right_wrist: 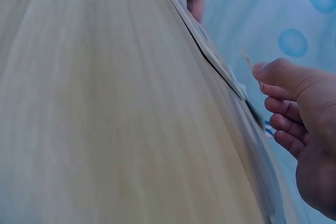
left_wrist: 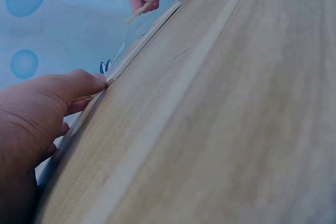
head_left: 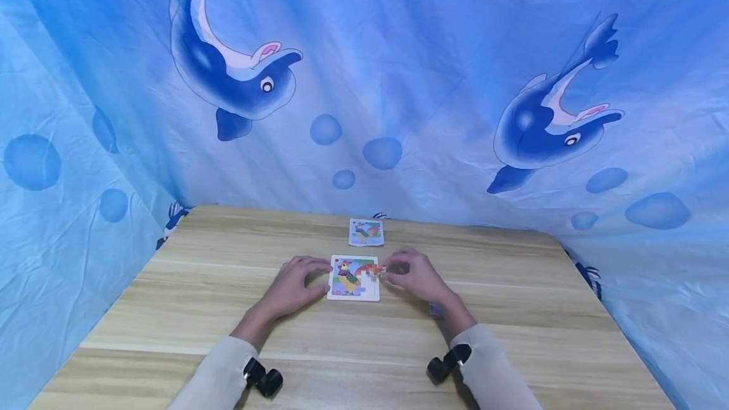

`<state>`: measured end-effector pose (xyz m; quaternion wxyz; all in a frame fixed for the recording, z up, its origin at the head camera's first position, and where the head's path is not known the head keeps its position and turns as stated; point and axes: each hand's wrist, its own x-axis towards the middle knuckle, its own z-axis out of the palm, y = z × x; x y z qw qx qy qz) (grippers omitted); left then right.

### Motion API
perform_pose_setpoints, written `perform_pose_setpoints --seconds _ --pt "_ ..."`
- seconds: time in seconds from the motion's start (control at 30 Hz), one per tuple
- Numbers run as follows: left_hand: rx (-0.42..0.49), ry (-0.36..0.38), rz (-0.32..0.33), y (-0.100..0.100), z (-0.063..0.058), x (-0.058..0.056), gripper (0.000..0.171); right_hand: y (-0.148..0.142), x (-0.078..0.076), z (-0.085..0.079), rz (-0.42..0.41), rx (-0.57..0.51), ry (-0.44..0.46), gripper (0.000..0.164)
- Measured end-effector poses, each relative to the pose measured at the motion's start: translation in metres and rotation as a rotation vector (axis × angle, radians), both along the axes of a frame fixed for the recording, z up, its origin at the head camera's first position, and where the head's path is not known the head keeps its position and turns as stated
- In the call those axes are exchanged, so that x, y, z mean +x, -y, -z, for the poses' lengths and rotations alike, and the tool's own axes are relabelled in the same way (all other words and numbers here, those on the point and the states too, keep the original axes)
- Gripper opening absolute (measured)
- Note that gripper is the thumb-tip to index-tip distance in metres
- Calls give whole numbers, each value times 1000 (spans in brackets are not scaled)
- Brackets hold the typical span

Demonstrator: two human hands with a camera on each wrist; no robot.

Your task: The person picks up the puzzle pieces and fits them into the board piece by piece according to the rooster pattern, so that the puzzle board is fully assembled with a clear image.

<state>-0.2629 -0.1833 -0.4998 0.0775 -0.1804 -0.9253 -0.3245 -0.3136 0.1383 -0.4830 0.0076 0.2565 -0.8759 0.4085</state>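
Observation:
A jigsaw puzzle board [head_left: 335,296] with a white border lies mid-table, bearing a partly filled rooster picture; bare white shows at its lower right. My left hand [head_left: 292,286] touches the board's left edge with thumb and fingertips set apart. In the left wrist view, the thumb of that left hand [left_wrist: 47,108] rests against the board's edge. My right hand [head_left: 418,276] pinches an orange puzzle piece [head_left: 377,270] over the board's right side. The right wrist view shows this puzzle piece [right_wrist: 247,57] tilted and edge-on, raised above the board.
Behind the board lies a picture card [head_left: 366,242] with a similar rooster. A purple-blue puzzle piece [head_left: 435,309] is partly hidden by the right forearm. A blue dolphin-print curtain [head_left: 421,81] hangs behind the wooden table [head_left: 353,353] and along its sides.

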Motion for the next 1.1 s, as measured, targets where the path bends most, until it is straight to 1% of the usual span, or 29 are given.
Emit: perform_pose_setpoints --seconds 0.2,0.37,0.5,0.73,1.1 --pt "1 5 3 0 -1 1 41 12 -1 0 -52 32 -28 20" --pt "0 7 -3 1 -1 2 40 19 -3 3 -66 56 -8 18" --pt "-2 7 -3 1 -1 1 40 21 -2 3 -63 76 9 17" --pt "1 4 -1 0 -2 0 39 23 -1 0 -83 88 -6 21" --pt "3 5 -1 0 -2 0 39 22 -3 3 -60 83 28 25"
